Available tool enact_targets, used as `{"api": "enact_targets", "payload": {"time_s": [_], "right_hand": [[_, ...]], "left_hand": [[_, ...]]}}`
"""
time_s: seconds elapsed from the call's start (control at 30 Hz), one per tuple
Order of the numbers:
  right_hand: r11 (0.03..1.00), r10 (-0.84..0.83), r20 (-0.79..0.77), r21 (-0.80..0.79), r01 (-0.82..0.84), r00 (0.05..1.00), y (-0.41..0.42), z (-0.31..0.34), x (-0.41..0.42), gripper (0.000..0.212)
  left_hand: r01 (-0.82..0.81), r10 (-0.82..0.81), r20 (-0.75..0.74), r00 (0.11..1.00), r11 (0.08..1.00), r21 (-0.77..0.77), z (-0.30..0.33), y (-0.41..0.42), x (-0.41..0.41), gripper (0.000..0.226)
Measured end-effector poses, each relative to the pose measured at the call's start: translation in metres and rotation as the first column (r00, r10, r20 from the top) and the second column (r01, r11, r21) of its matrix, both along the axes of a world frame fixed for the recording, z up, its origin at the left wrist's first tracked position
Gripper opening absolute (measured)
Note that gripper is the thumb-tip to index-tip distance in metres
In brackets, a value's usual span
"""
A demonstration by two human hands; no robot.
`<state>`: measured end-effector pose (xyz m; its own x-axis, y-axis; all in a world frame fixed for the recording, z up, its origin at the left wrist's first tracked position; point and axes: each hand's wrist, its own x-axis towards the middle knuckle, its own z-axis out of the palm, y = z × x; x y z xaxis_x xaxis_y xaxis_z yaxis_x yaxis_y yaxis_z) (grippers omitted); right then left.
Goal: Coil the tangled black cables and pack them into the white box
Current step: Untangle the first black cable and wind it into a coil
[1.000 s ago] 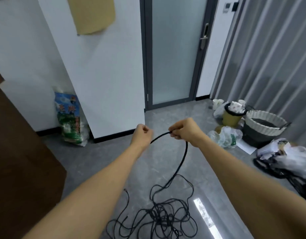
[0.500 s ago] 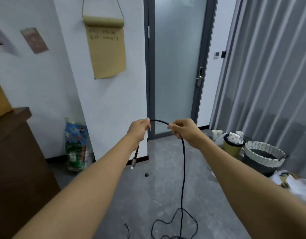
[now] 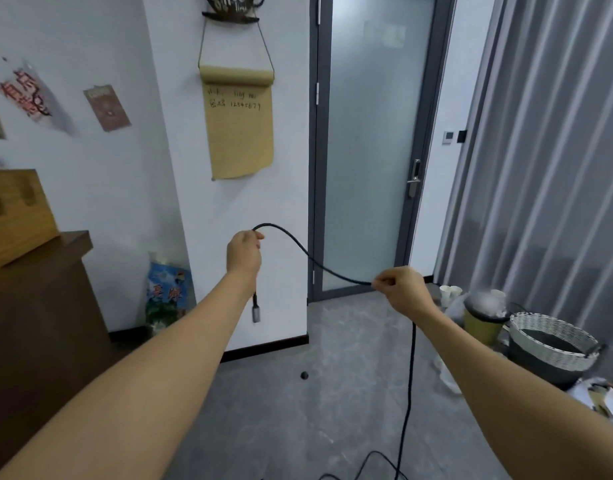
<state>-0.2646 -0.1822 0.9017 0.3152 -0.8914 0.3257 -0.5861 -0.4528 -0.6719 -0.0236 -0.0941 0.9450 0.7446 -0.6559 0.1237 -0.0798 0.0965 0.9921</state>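
Note:
A black cable (image 3: 310, 261) arches between my two raised hands in front of the glass door. My left hand (image 3: 244, 254) grips it near its end, and the grey plug (image 3: 256, 312) dangles below that fist. My right hand (image 3: 400, 289) pinches the cable further along, lower and to the right. From there the cable drops straight down to the floor, where a few loops (image 3: 367, 469) show at the bottom edge. No white box is in view.
A brown cabinet (image 3: 38, 306) with a wooden box on top stands at the left. A printed bag (image 3: 165, 292) leans on the white wall. At the right sit a woven basket (image 3: 551, 348), a yellow bin (image 3: 481, 323) and plastic bags by the grey curtain.
My view has tilted up, so the tangle on the floor has left the frame. My hands have moved apart; the right hand slid down the cable, away from the left.

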Motion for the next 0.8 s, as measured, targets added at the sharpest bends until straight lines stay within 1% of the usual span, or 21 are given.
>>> {"api": "enact_targets", "payload": {"time_s": [0.03,0.07,0.1,0.13,0.2,0.27,0.37,0.43,0.5,0.57,0.6,0.63,0.7,0.73,0.8], "right_hand": [[0.999,0.013,-0.116,-0.051,-0.019,0.993,0.003,0.006,0.006,0.019],[0.995,0.031,-0.217,-0.09,-0.051,0.976,0.008,0.012,0.012,0.022],[0.989,0.061,-0.29,-0.114,-0.097,0.955,0.013,0.019,0.018,0.024],[0.98,0.103,-0.333,-0.127,-0.153,0.937,0.018,0.028,0.024,0.022],[0.953,0.186,-0.395,-0.15,-0.263,0.9,0.029,0.048,0.035,0.02],[0.922,0.247,-0.42,-0.176,-0.345,0.873,0.038,0.068,0.041,0.018],[0.904,0.306,-0.338,-0.19,-0.383,0.89,0.044,0.09,0.041,0.015],[0.9,0.318,-0.293,-0.205,-0.384,0.902,0.045,0.096,0.04,0.013],[0.905,0.325,-0.212,-0.212,-0.368,0.922,0.047,0.099,0.039,0.008],[0.912,0.348,-0.12,-0.185,-0.366,0.93,0.047,0.099,0.039,0.016],[0.91,0.365,-0.106,-0.169,-0.379,0.925,0.046,0.098,0.039,0.021],[0.905,0.383,-0.123,-0.151,-0.398,0.916,0.045,0.098,0.039,0.023],[0.886,0.432,-0.17,-0.105,-0.452,0.886,0.043,0.097,0.038,0.019],[0.873,0.461,-0.177,-0.086,-0.481,0.869,0.043,0.096,0.038,0.016],[0.86,0.49,-0.183,-0.063,-0.507,0.853,0.044,0.095,0.04,0.018]], "left_hand": [[0.058,-0.06,0.186,0.981,0.998,0.016,0.003,0.0,-0.006,0.029],[0.12,-0.124,0.323,0.938,0.992,0.033,0.005,0.001,-0.013,0.027],[0.186,-0.193,0.406,0.893,0.981,0.057,0.007,0.003,-0.021,0.027],[0.248,-0.257,0.458,0.851,0.965,0.082,0.008,0.003,-0.028,0.027],[0.349,-0.376,0.502,0.779,0.925,0.151,0.007,0.001,-0.039,0.028],[0.425,-0.467,0.492,0.735,0.882,0.203,0.008,0.001,-0.046,0.029],[0.524,-0.557,0.449,0.699,0.826,0.209,0.016,0.005,-0.054,0.032],[0.589,-0.612,0.388,0.689,0.785,0.194,0.025,0.008,-0.057,0.034],[0.617,-0.657,0.345,0.67,0.751,0.234,0.033,0.011,-0.055,0.038],[0.635,-0.701,0.304,0.645,0.713,0.296,0.038,0.015,-0.053,0.041],[0.643,-0.718,0.286,0.635,0.696,0.321,0.039,0.017,-0.051,0.041],[0.648,-0.731,0.277,0.623,0.681,0.341,0.04,0.019,-0.049,0.042],[0.667,-0.756,0.259,0.601,0.653,0.359,0.043,0.021,-0.047,0.043],[0.686,-0.769,0.234,0.594,0.637,0.353,0.045,0.023,-0.046,0.044],[0.725,-0.793,0.167,0.586,0.605,0.329,0.046,0.025,-0.044,0.043]]}}
